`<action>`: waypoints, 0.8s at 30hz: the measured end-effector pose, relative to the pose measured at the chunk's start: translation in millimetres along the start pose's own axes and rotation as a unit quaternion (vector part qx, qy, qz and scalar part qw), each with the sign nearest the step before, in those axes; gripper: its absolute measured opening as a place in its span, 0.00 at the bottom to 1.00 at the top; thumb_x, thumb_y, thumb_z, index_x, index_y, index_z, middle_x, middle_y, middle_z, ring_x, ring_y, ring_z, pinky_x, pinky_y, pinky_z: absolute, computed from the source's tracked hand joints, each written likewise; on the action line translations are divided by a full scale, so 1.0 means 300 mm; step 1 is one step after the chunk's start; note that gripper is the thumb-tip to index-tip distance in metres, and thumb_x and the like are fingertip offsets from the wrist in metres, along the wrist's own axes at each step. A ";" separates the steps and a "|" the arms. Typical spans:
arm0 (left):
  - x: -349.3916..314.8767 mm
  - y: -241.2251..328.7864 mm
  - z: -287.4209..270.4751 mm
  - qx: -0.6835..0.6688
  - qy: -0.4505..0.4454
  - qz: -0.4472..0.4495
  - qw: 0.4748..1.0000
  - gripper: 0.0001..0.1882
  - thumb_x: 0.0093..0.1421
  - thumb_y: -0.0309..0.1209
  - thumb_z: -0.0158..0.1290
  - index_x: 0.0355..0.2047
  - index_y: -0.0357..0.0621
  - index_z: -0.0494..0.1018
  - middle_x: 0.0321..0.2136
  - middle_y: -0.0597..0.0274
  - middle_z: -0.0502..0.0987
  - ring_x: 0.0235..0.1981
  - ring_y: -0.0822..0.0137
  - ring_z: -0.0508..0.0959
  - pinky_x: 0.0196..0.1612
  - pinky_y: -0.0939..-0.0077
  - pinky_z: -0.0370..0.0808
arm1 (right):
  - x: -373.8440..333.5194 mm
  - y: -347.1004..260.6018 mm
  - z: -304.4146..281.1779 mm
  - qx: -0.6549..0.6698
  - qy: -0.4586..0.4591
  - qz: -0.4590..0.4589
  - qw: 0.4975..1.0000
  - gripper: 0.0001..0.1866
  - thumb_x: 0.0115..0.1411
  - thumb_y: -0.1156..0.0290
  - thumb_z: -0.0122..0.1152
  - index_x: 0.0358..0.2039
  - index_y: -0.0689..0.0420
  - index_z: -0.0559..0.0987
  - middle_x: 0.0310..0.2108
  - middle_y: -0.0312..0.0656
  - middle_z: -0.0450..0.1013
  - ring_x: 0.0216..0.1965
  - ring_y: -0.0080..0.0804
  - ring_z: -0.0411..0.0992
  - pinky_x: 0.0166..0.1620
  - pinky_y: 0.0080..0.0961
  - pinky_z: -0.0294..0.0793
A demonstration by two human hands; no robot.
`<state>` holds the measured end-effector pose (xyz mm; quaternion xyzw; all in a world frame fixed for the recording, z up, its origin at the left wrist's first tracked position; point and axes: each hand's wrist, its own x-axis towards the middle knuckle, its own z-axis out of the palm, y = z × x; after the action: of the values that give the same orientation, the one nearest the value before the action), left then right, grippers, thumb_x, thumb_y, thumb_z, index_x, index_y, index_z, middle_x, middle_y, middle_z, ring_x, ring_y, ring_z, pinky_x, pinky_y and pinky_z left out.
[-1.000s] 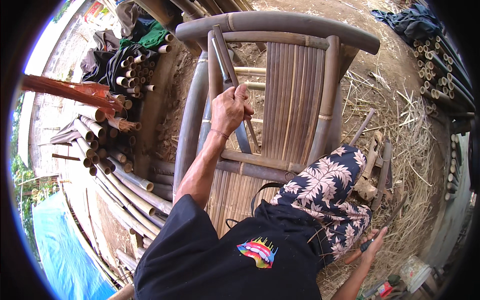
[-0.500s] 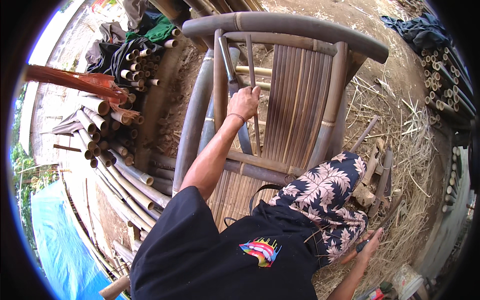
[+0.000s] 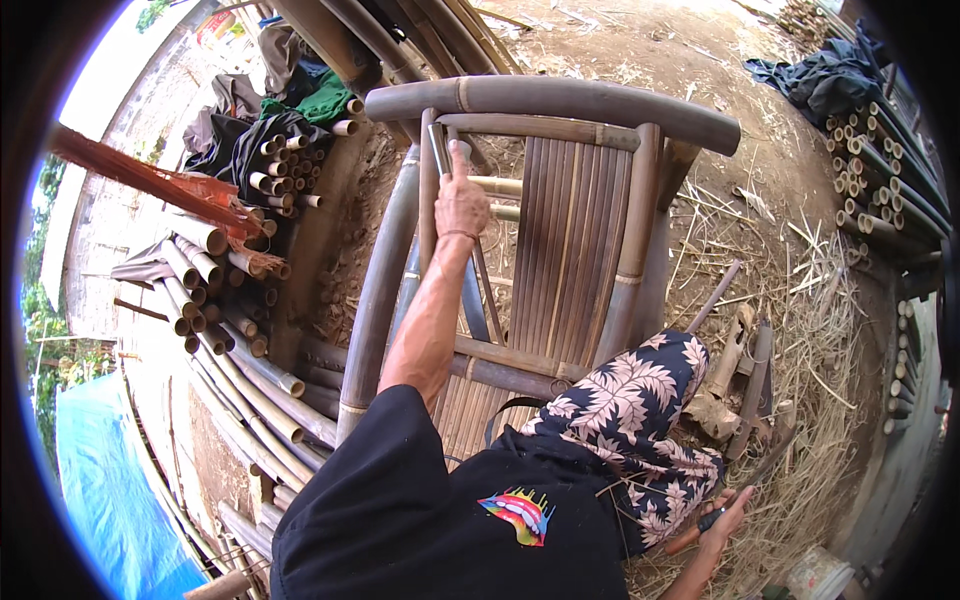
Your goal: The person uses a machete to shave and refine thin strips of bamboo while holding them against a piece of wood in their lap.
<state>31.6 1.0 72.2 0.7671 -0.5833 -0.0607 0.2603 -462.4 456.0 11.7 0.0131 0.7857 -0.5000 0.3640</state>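
In front of me stands a bamboo chair, its backrest partly filled with dark upright slats. My left hand is at the unfilled left part of the backrest, near the top rail. One finger points up along a dark bamboo slat, and the other fingers close round it; the hand hides much of the slat. A shiny strip stands just left of the fingers. Low on the right, beside my patterned trouser leg, my right hand grips a long-bladed knife. Its blade slants up and away to the right.
Cut bamboo poles are stacked at the left, with cloths over some. More poles lie at the far right. Straw-like shavings and a rough wooden block lie on the ground to my right.
My left hand has slid up the slat toward the top rail, and one finger now points upward. The slat's top stands lower. My right hand still holds the knife. The view has shifted slightly.
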 end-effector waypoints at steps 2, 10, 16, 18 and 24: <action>0.037 0.013 -0.039 0.007 -0.087 -0.035 0.996 0.41 0.56 0.27 0.44 0.70 0.56 0.43 0.40 0.36 0.75 0.44 0.42 0.77 0.51 0.53 0.72 | 0.004 0.029 -0.010 0.008 -0.012 -0.003 1.000 0.31 0.64 0.36 0.43 0.27 0.55 0.67 0.13 0.29 0.58 0.12 0.21 0.60 0.16 0.18 0.61; 0.097 0.002 -0.036 0.028 -0.141 -0.051 0.988 0.41 0.53 0.27 0.47 0.68 0.56 0.50 0.46 0.36 0.75 0.48 0.44 0.76 0.54 0.57 0.71 | -0.020 0.068 0.005 0.013 -0.016 0.004 1.000 0.32 0.63 0.35 0.43 0.26 0.55 0.68 0.13 0.29 0.57 0.12 0.21 0.60 0.16 0.18 0.62; 0.090 0.082 -0.083 0.097 -0.211 -0.008 0.973 0.33 0.56 0.38 0.47 0.63 0.46 0.58 0.46 0.36 0.75 0.49 0.45 0.76 0.54 0.56 0.69 | -0.011 0.098 0.003 0.023 -0.012 0.023 0.999 0.32 0.61 0.34 0.46 0.26 0.55 0.67 0.12 0.29 0.58 0.11 0.21 0.60 0.15 0.18 0.62; 0.070 0.153 -0.099 0.135 -0.169 0.000 0.976 0.29 0.57 0.42 0.45 0.54 0.35 0.64 0.45 0.33 0.75 0.48 0.42 0.76 0.54 0.55 0.70 | -0.025 0.092 0.013 0.025 -0.009 0.022 0.999 0.32 0.61 0.35 0.46 0.26 0.55 0.67 0.12 0.29 0.58 0.11 0.21 0.60 0.15 0.18 0.62; 0.139 0.170 0.046 -0.125 -0.127 -0.083 0.981 0.39 0.60 0.55 0.44 0.49 0.23 0.69 0.49 0.26 0.71 0.53 0.38 0.71 0.58 0.57 0.66 | -0.003 0.116 0.024 0.036 -0.048 0.002 0.998 0.31 0.62 0.35 0.46 0.27 0.55 0.67 0.12 0.29 0.57 0.11 0.21 0.60 0.15 0.18 0.62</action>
<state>-4.9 -51.6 93.1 0.7603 -0.5337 -0.2512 0.2719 -444.5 467.9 -16.3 0.0037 0.7491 -0.5272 0.4012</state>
